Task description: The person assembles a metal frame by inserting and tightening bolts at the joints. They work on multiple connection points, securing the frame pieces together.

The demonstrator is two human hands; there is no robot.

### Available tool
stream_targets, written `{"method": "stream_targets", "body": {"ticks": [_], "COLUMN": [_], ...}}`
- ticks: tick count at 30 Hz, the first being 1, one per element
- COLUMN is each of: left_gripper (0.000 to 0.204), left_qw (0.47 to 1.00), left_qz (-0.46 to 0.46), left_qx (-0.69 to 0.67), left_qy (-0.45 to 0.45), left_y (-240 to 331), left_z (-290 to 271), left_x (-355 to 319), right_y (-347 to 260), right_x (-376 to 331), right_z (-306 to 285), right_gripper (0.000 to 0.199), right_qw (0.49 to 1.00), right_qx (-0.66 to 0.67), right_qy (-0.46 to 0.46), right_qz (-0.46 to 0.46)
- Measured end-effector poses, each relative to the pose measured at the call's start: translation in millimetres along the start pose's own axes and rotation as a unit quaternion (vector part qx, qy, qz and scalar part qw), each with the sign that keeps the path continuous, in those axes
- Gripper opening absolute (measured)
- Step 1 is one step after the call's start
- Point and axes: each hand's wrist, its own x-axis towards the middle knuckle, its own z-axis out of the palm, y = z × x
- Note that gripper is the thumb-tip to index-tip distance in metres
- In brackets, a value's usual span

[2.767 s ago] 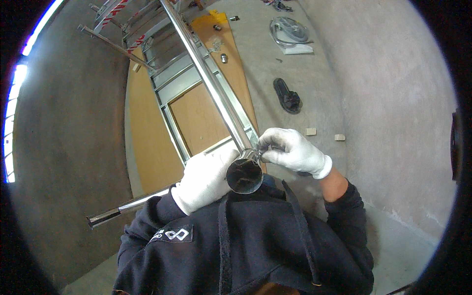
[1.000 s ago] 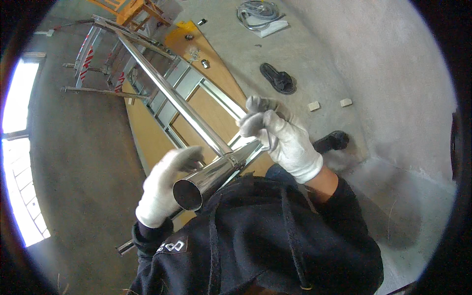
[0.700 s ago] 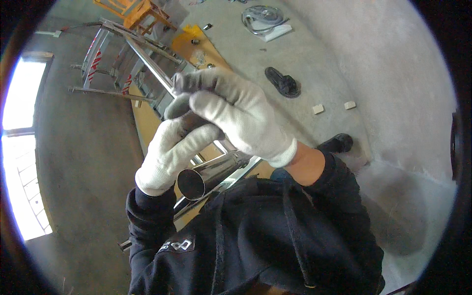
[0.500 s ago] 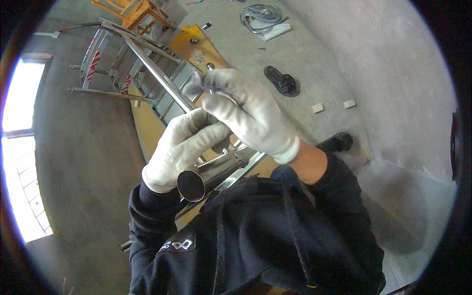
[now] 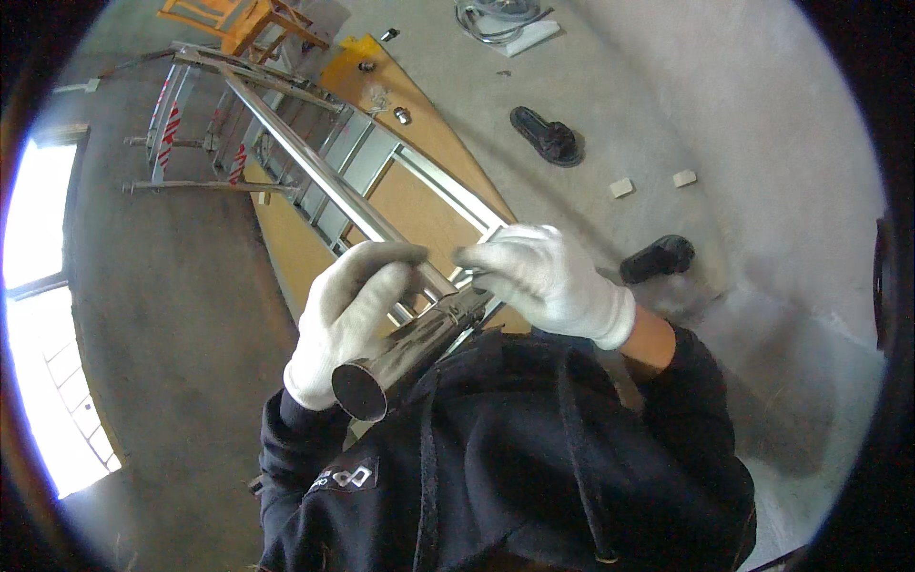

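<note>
A shiny metal pipe (image 5: 400, 359) with a round, dark mouth points toward me in front of my chest. A clamp (image 5: 469, 303) is around its far end, beside a joint with a long metal tube (image 5: 315, 167). My left hand (image 5: 353, 310), in a white glove with grey fingertips, arches over the long tube with thumb and fingers apart; whether it touches cannot be told. My right hand (image 5: 551, 286), gloved alike, is closed at the clamp, its fingertips pressed together there. Part of the clamp is hidden behind those fingers.
A metal ladder frame (image 5: 448, 191) lies across a tan board (image 5: 419, 114) with small metal fittings on it. A wooden chair (image 5: 248, 24) and a coiled hose (image 5: 500, 19) are farther off. Black slippers (image 5: 546, 136) and small pale blocks (image 5: 621, 188) are at right.
My right hand has come down and right, away from my left hand, to the clamp. The thin metal piece at its fingers is out of sight. My left thumb and fingers have spread.
</note>
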Motion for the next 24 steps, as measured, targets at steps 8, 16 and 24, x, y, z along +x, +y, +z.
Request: {"method": "stream_targets", "body": {"ticks": [8, 16, 24], "left_gripper": [0.067, 0.067, 0.061], "left_qw": [0.989, 0.990, 0.992], "left_qz": [-0.080, -0.130, -0.123], "left_qx": [-0.084, -0.045, 0.005], "left_qy": [-0.087, -0.039, 0.017], "left_y": [-38.2, -20.0, -21.1], "left_z": [6.5, 21.0, 29.5], "left_x": [-38.7, -31.4, -35.1], "right_y": [-16.6, -20.8, -19.0], "right_x": [-25.4, -15.2, -13.7], "right_z": [13.6, 33.9, 43.8], "right_gripper": [0.022, 0.016, 0.015], "right_qw": [0.928, 0.856, 0.841], "right_qx": [0.275, 0.414, 0.440], "right_qy": [-0.064, -0.010, 0.004], "right_qz": [0.244, 0.309, 0.314]}}
